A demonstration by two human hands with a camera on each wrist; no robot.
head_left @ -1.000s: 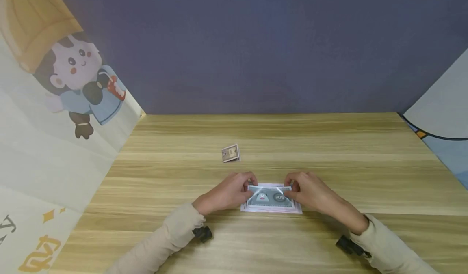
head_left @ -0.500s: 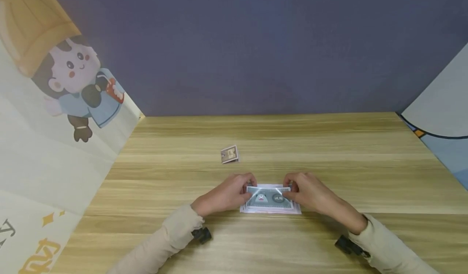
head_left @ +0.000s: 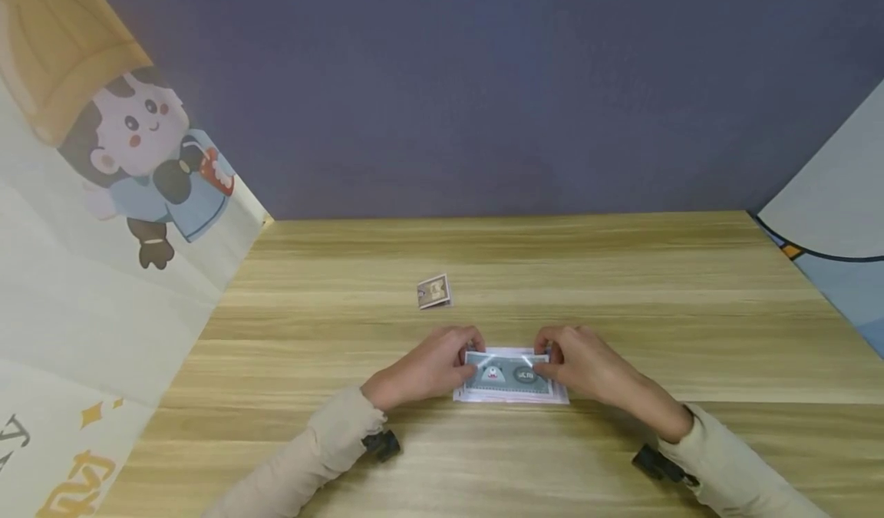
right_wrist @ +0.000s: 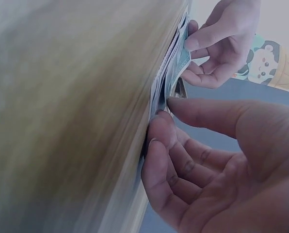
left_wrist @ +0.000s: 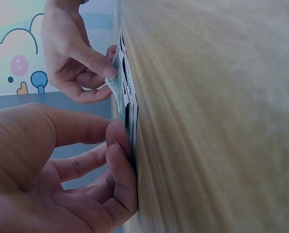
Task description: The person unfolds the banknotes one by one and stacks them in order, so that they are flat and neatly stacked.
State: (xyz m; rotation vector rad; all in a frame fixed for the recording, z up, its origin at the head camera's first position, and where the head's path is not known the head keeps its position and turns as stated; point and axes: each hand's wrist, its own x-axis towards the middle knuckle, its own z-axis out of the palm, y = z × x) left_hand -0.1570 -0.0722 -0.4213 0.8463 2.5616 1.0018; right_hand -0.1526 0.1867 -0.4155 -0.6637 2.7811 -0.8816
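Note:
A grey-green play banknote [head_left: 509,381] with a small cartoon figure lies on top of a stack of paper notes [head_left: 511,399], whose pale edges stick out around it. My left hand [head_left: 430,364] pinches the banknote's left end between thumb and fingers. At the right end, my right hand [head_left: 587,363] pinches it the same way. Seen edge-on in the left wrist view, the stack [left_wrist: 130,92] has several layers with gaps between them, low against the tabletop. How many layers each hand grips is hidden. Beyond the hands lies a small folded brown note [head_left: 433,292], untouched.
The wood-grain table [head_left: 621,288] ends at a dark blue panel [head_left: 483,96] at the back. A pale cloth [head_left: 83,288] with a cartoon figure borders the left side. Another printed sheet [head_left: 842,219] stands at the right.

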